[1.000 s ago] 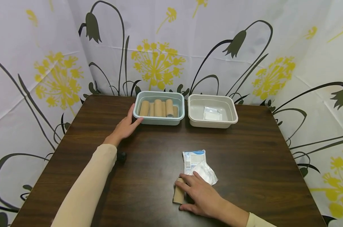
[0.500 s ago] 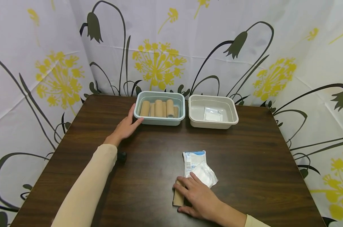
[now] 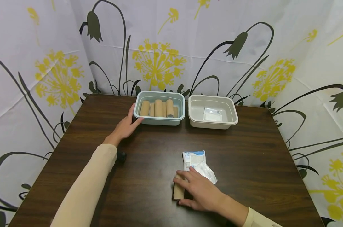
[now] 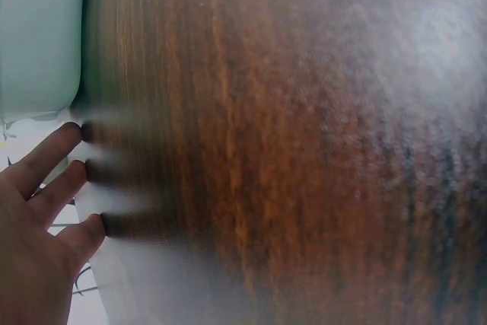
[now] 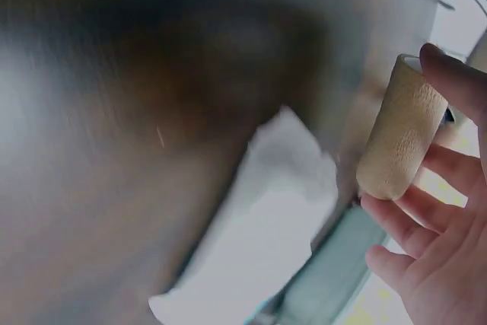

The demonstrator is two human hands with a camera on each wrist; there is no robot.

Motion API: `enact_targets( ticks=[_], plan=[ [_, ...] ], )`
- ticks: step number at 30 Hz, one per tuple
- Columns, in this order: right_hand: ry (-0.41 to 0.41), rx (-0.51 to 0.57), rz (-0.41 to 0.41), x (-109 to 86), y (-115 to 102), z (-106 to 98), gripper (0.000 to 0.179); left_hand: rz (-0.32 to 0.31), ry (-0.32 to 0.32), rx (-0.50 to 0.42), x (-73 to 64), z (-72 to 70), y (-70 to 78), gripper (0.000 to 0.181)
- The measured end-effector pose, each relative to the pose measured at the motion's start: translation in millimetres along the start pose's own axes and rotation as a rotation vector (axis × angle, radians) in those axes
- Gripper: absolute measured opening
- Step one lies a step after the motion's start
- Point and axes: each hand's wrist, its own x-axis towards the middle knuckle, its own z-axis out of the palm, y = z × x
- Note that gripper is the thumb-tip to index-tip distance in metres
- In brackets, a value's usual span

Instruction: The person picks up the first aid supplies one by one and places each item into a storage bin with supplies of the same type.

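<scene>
In the head view my right hand (image 3: 201,190) grips a brown cardboard tube (image 3: 178,191) at the front of the table. The right wrist view shows the tube (image 5: 403,131) held end to end, with the thumb at one end and fingertips at the other. Just beyond that hand lie a white packet with blue print (image 3: 194,157) and a silvery-white packet (image 3: 206,172), partly overlapping. My left hand (image 3: 126,126) rests at the near left corner of a light blue bin (image 3: 160,121), thumb along its front rim, fingers extended by its left side. Several cardboard tubes (image 3: 158,108) stand in this bin.
Right of the blue bin stands a beige bin (image 3: 211,124) with a clear-and-white packet (image 3: 212,114) inside. A small black object (image 3: 121,157) sits beside the left forearm. A flower-printed curtain (image 3: 165,47) hangs behind the dark wooden table (image 3: 148,170).
Over the last half second my right hand and the tube have shifted slightly away from me, toward the packets. My left hand stays at the blue bin's corner.
</scene>
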Motion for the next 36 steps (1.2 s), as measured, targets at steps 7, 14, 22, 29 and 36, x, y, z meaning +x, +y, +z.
enact_targets(
  ticks=[7,14,22,29,36],
  plan=[
    [0.000,0.060,0.089,18.7,27,-31,0.065,0.002,-0.003,0.000,1.2,0.1,-1.3,0.085],
    [0.044,0.176,0.101,44.3,60,-55,0.065,0.002,0.002,0.004,2.4,0.4,-1.6,0.085],
    [0.075,0.301,0.158,89.2,104,-66,0.063,0.003,0.000,0.011,1.0,-1.5,0.3,0.084],
    [0.040,0.276,0.228,127.1,135,-70,0.061,0.010,-0.002,0.009,0.8,1.3,-1.5,0.085],
    [0.048,0.234,0.281,151.4,159,-65,0.058,0.014,0.013,0.006,2.1,1.2,-2.8,0.084]
  ],
)
